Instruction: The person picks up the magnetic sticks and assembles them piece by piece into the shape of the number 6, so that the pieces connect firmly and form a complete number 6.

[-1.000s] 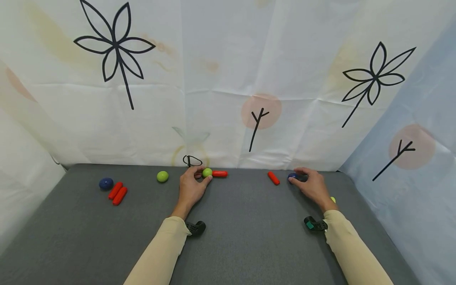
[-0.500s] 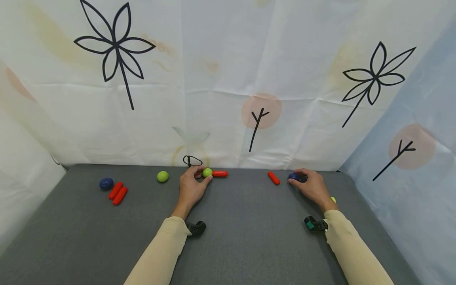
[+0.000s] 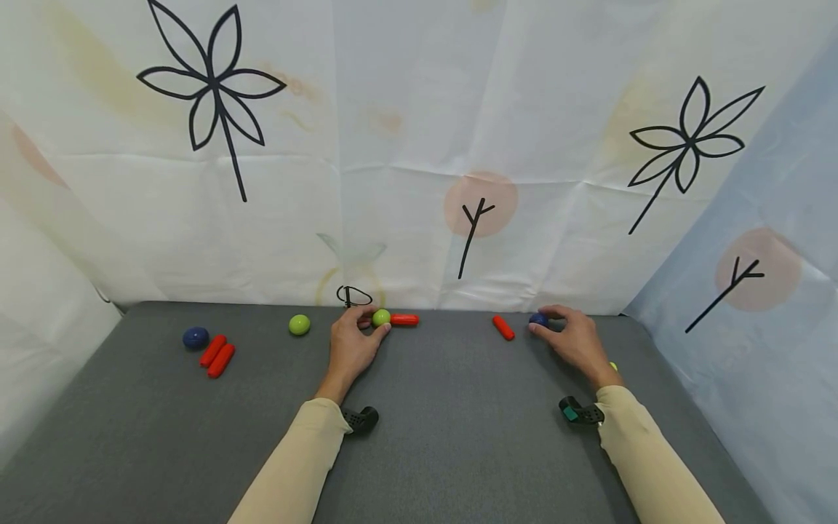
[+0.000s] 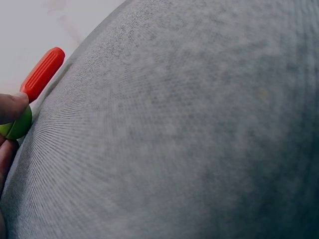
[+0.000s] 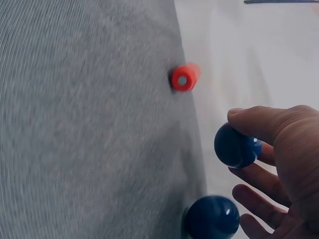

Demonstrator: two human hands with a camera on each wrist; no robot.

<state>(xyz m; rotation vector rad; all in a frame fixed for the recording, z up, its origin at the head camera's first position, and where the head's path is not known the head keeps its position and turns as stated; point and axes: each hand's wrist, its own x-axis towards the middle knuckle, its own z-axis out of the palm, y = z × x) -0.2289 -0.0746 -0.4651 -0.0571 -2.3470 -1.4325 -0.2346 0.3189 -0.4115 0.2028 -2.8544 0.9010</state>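
My left hand pinches a green ball between thumb and fingers. Against this ball lies the end of a red ribbed cylinder. Toward the back right, my right hand holds a blue ball between its thumb and fingertips. Below it in the right wrist view, a second dark blue ball is close to the lower fingers. Left of that hand lies another red cylinder, its end showing a pale round centre.
A single green ball is left of my left hand. Farther left are a blue ball and two red cylinders. A yellow-green ball is mostly hidden behind my right wrist. A white printed cloth stands behind the grey table.
In the head view, the dark shape beside the blue ball at my right fingers has gone from sight, and the visible blue ball sits slightly farther back. My left hand stays still.
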